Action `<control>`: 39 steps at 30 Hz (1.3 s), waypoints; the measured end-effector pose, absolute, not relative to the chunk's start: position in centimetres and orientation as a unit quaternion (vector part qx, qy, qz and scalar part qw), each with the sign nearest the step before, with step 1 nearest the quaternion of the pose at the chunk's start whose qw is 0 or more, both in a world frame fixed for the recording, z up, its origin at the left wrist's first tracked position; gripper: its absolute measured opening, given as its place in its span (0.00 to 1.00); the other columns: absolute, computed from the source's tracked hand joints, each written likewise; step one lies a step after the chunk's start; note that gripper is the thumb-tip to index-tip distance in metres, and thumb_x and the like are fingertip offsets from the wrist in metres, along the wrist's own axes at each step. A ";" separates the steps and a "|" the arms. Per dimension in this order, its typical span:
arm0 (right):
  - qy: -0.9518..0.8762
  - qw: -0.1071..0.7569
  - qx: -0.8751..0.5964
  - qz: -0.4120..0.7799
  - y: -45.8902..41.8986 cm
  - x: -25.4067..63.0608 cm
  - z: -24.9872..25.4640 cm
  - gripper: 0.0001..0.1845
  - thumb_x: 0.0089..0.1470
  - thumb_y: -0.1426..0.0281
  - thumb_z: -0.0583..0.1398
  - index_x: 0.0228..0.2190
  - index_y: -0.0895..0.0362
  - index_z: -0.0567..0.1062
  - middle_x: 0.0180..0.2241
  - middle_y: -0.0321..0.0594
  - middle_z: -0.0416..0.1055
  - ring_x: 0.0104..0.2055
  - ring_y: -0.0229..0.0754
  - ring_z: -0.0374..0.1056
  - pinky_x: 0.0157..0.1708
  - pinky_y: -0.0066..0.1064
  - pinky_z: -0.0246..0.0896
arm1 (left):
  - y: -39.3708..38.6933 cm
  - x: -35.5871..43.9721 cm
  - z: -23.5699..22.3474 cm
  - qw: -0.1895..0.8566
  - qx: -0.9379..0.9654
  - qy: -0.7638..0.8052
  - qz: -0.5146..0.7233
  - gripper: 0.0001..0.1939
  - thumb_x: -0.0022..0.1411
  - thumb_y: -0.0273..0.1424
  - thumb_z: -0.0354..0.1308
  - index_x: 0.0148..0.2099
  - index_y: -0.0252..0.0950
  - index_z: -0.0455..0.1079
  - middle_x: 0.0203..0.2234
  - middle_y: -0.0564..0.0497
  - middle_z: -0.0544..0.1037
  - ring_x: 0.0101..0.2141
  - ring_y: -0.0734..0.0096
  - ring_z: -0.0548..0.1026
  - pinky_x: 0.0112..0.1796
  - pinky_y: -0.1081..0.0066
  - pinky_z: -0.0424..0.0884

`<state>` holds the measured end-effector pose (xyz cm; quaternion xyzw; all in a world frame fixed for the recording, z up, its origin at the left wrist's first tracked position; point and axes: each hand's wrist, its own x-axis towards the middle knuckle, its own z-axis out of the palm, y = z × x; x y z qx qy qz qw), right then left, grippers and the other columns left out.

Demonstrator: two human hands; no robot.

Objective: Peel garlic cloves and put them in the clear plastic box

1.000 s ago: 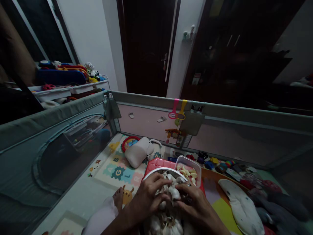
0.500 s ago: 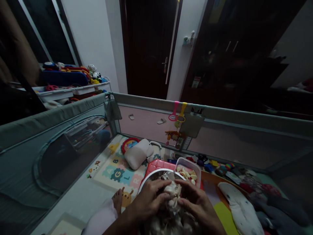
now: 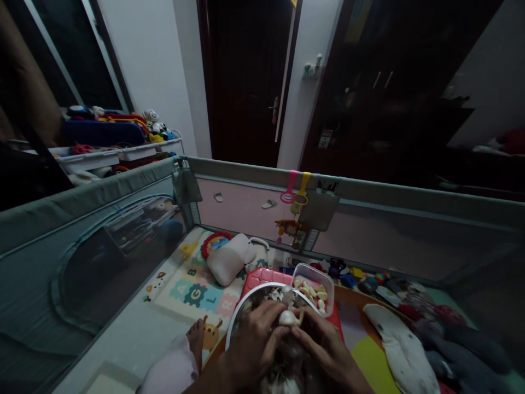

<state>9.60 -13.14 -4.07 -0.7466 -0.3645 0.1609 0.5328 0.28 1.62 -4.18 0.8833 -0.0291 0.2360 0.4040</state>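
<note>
At the bottom centre, my left hand (image 3: pixel 254 342) and my right hand (image 3: pixel 326 347) pinch a pale garlic clove (image 3: pixel 288 317) between their fingertips. They are over a round metal bowl (image 3: pixel 235 320) holding garlic and papery skins. Just beyond, a clear plastic box (image 3: pixel 315 279) holds several peeled cloves. Both containers sit on a red tray (image 3: pixel 258 275). Both hands are closed around the clove.
I sit inside a grey mesh playpen (image 3: pixel 246 172). My foot (image 3: pixel 196 339) rests on an alphabet mat (image 3: pixel 197 290). A white pillow (image 3: pixel 227 262), a white cushion (image 3: pixel 402 345) and scattered toys (image 3: pixel 369 279) lie around. A dark door (image 3: pixel 246 82) stands beyond.
The hands have lifted from the heap in the bowl and now pinch a single clove between the fingertips. The view has shifted a little.
</note>
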 end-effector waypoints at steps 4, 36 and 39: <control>-0.401 0.478 -0.770 0.133 -13.1 9.0 -3.7 0.11 0.54 0.62 0.57 0.28 0.56 0.74 0.25 0.37 0.74 0.28 0.40 0.69 0.29 0.27 0.66 | 1.6 0.2 -4.3 0.340 0.918 -0.032 0.202 0.23 0.55 0.18 0.49 0.53 0.34 0.66 0.45 0.42 0.75 0.45 0.62 0.74 0.46 0.67 0.72; -0.503 0.404 -0.733 -0.216 -12.0 7.5 -7.3 0.17 0.59 0.76 0.43 0.44 0.61 0.66 0.25 0.45 0.75 0.24 0.44 0.73 0.24 0.30 0.69 | -0.6 2.3 -6.7 0.154 0.958 0.031 0.239 0.14 0.62 0.26 0.41 0.31 0.37 0.66 0.21 0.47 0.75 0.20 0.66 0.73 0.20 0.71 0.61; -0.489 0.416 -0.740 -0.200 -11.9 7.6 -7.0 0.16 0.58 0.77 0.42 0.39 0.60 0.68 0.24 0.44 0.75 0.23 0.43 0.73 0.23 0.28 0.68 | -0.9 2.5 -6.6 0.174 0.950 0.027 0.256 0.14 0.62 0.27 0.40 0.30 0.37 0.66 0.20 0.47 0.75 0.19 0.68 0.72 0.20 0.72 0.60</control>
